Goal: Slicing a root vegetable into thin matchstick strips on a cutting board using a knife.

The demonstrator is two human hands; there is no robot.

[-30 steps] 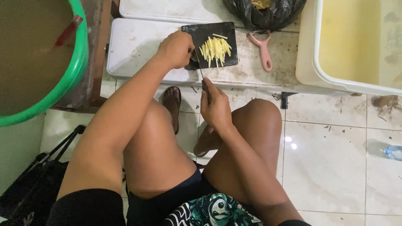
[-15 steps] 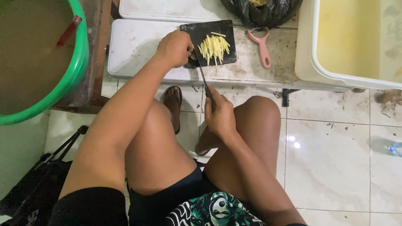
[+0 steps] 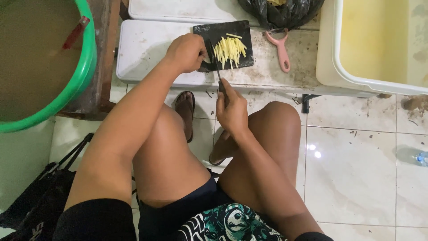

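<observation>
A small black cutting board (image 3: pixel 225 27) lies on a low white table (image 3: pixel 147 44) in front of my knees. A pile of thin yellow strips (image 3: pixel 229 48) rests on the board. My left hand (image 3: pixel 187 51) is curled at the board's left edge, pressing down on a piece that my fingers hide. My right hand (image 3: pixel 231 109) grips the handle of a knife (image 3: pixel 216 64), its thin blade reaching up onto the board beside the strips.
A pink peeler (image 3: pixel 281 47) lies right of the board. A black plastic bag (image 3: pixel 281 12) sits behind it. A large white tub (image 3: pixel 330 53) of yellowish liquid stands at right, a green basin (image 3: pixel 82 71) of murky water at left, a black bag (image 3: pixel 40 196) on the tiled floor.
The knife has moved forward and the blade now stands more upright against the strips. My right hand rose slightly toward the table. My left hand stays in place.
</observation>
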